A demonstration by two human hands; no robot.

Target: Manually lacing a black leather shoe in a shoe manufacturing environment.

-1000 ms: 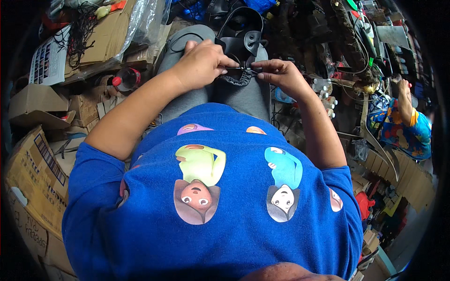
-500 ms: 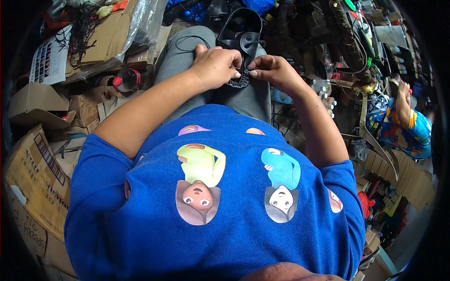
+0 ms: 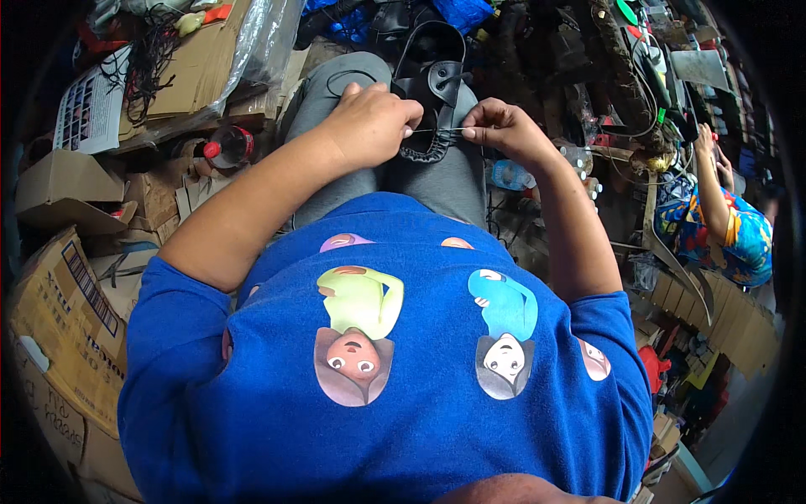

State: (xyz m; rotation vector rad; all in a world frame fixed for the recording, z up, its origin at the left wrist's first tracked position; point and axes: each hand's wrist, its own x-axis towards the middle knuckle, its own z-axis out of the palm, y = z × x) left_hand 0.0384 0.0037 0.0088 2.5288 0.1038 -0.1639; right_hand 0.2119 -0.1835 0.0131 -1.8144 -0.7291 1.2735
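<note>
Both hands pinch a thin thread [image 3: 438, 130] over the black leather piece [image 3: 432, 101]: left hand [image 3: 374, 124], right hand [image 3: 495, 128]. Left of it lie a red-capped bottle [image 3: 225, 147] and cardboard boxes [image 3: 59, 294].

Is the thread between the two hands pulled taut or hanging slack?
Taut: the thin pale thread runs straight between left hand and right hand.

Both bare arms reach forward from short blue sleeves, away from the body. The left arm bends at the elbow and comes in from the left. The left hand [image 3: 369, 126] is curled, knuckles up, with its fingers [image 3: 411, 118] pinched together. The right hand [image 3: 495, 130] is just beside it, fingers pinched too. Both hands sit over the lap.
</note>
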